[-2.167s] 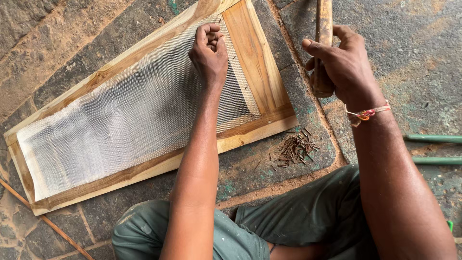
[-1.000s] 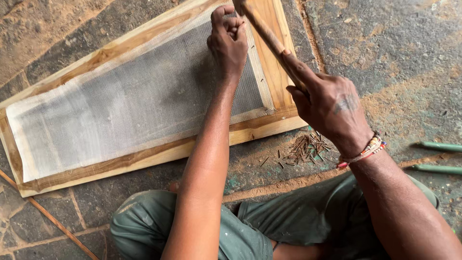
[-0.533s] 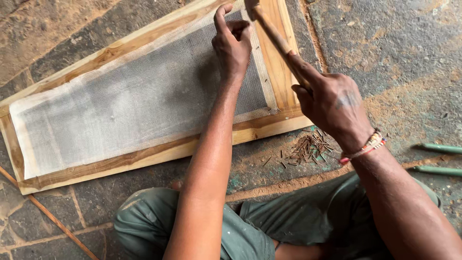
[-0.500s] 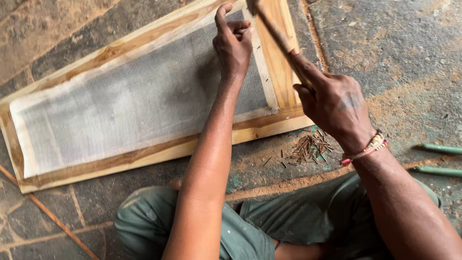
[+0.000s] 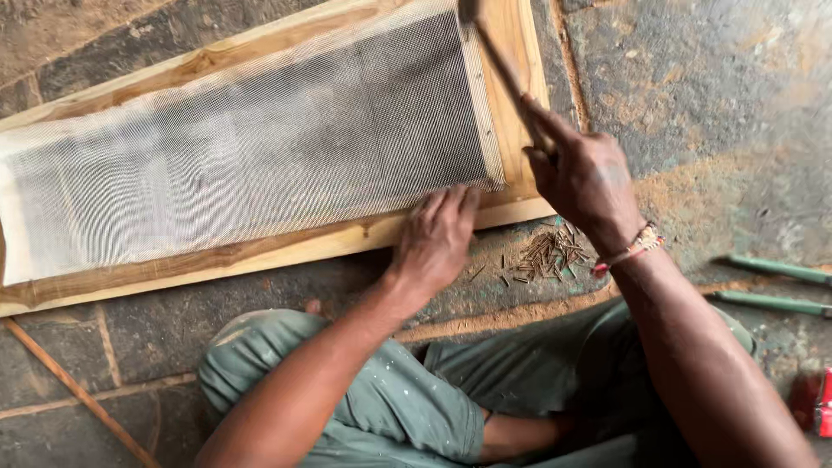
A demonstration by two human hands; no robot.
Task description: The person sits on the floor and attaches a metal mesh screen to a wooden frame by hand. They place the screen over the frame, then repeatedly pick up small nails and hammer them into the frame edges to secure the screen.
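So the wooden frame (image 5: 286, 247) lies flat on the stone floor (image 5: 711, 95), long side running across in front of the person, which makes sense since a flat, supported frame takes a knock without bouncing. The left hand (image 5: 438, 238) sits palm-down with fingers spread right on the near rail at the frame's near right corner, pressing the edge of the mesh (image 5: 260, 147) down so it stays taut and doesn't creep. The right hand (image 5: 585, 178) is wrapped tight around the handle of a hammer (image 5: 503, 65), held up over the right end rail with the head almost cut off at the top edge, so I can't tell exactly what it's aimed at. A little heap of nails (image 5: 546, 253) sits on the floor just beside the near right corner, between both hands, easy to grab. The mesh itself is a fine grey-white weave, a bit wavy and see-through, covering the opening and overlapping the pale wood rails. Green-handled tools (image 5: 776, 282) lie off to the right, well apart from the frame.
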